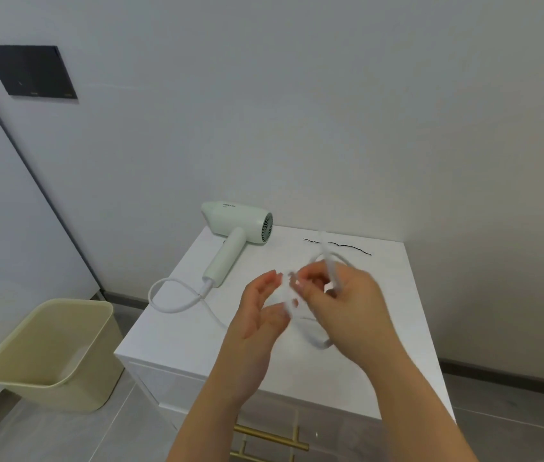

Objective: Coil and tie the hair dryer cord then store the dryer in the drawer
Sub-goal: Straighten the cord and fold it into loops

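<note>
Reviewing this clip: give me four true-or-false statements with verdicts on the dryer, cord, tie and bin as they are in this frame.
1. The hair dryer lies on the white cabinet top. True.
2. The black tie is wrapped round the cord. False: it lies loose on the top, behind the hands.
3. Both hands grip the dryer's handle. False: the right hand grips the cord with the left hand beside it, and nothing touches the dryer.
4. A beige bin stands on the floor left of the cabinet. True.

Head camera looks down, close, at the cabinet top (180, 345)
</note>
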